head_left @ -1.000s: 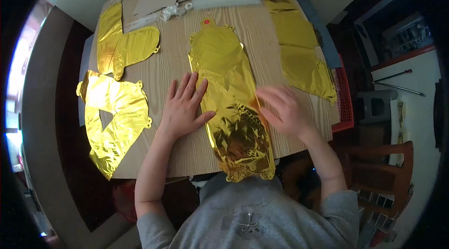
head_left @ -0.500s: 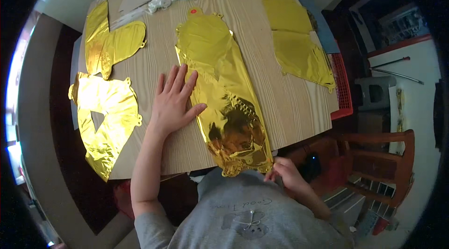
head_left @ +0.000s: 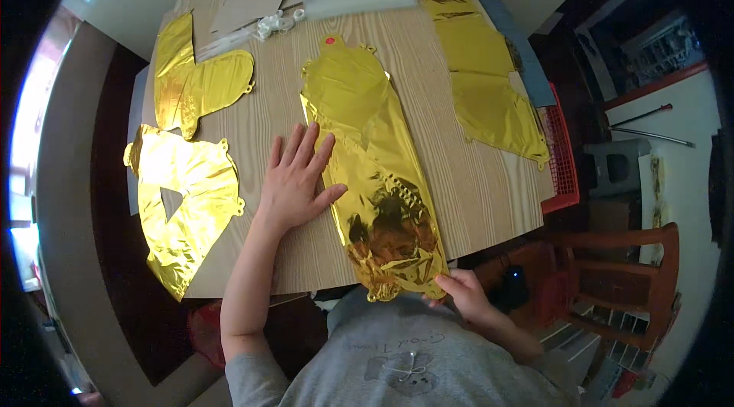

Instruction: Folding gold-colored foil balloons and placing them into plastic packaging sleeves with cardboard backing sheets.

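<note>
Past table edge [head_left: 489, 239], right fingers [head_left: 449, 284] closed on foil [head_left: 371, 139], left fingers [head_left: 304, 150] spread, room alongside.

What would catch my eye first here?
A long gold foil piece lies along the middle of the wooden table, the left hand spread at its left edge, the right hand gripping its near right corner. Next, at the table's left, gleams a foil piece with a triangular gap.

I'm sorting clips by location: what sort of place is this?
Probably a room in a home, perhaps doubling as a workspace: a wooden chair stands near a table spread with flat gold balloons.
</note>
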